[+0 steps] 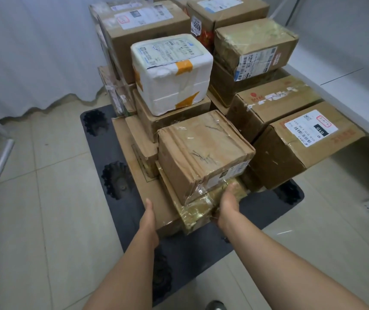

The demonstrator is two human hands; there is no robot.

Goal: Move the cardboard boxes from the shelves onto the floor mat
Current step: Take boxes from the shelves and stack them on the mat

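A dark floor mat (103, 151) lies on the tiled floor (45, 175) and carries a crowded stack of cardboard boxes. At the near edge of the pile, toward 6 o'clock, sits a tape-wrapped box (203, 151), resting on a flatter parcel bound in yellowish tape (198, 211). The right hand (229, 205) cups the near right corner of these two, its fingers curled under the edge of the tape-wrapped box, gripping it. The left hand (149, 217) lies flat with straight fingers against the side of a wide, low box (143, 182) at 7 o'clock from the wrapped one. Behind, at 12 o'clock, a white foam box (171, 72) with orange tape stands on a brown carton. At 3 o'clock a box with a white "010" label (308, 144) overhangs the mat's right edge. A metal tube (2, 159) lies on the floor at 9 o'clock.
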